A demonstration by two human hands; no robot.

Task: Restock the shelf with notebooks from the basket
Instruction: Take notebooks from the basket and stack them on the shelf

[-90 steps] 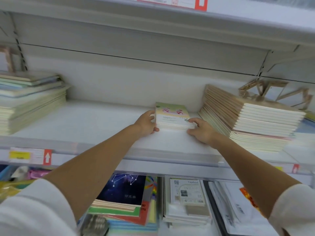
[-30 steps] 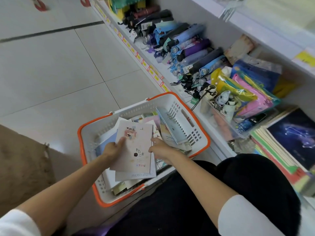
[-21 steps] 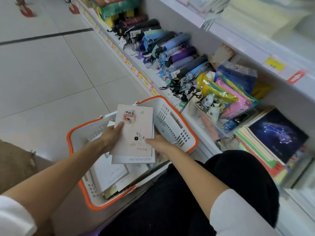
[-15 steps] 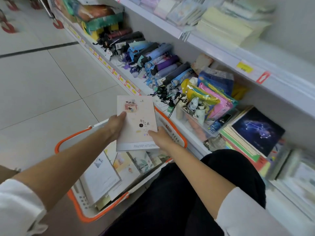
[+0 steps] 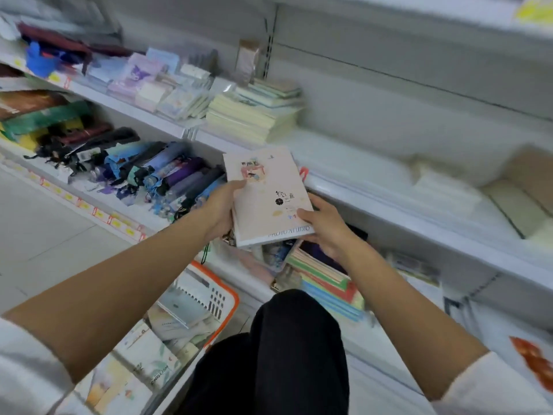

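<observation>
At the centre of the frame both hands hold a thin stack of notebooks (image 5: 266, 196), pink cover up. The left hand (image 5: 220, 206) grips the left edge, thumb curled over the cover. The right hand (image 5: 324, 227) pinches the lower right corner, thumb on top and fingers underneath. The stack's long axis runs from lower centre toward upper centre, its far end pointing at the white shelf (image 5: 359, 166). The shelf board lies above and right of the fingers, so the right hand is nearer. The basket (image 5: 237, 299) sits at lower left.
</observation>
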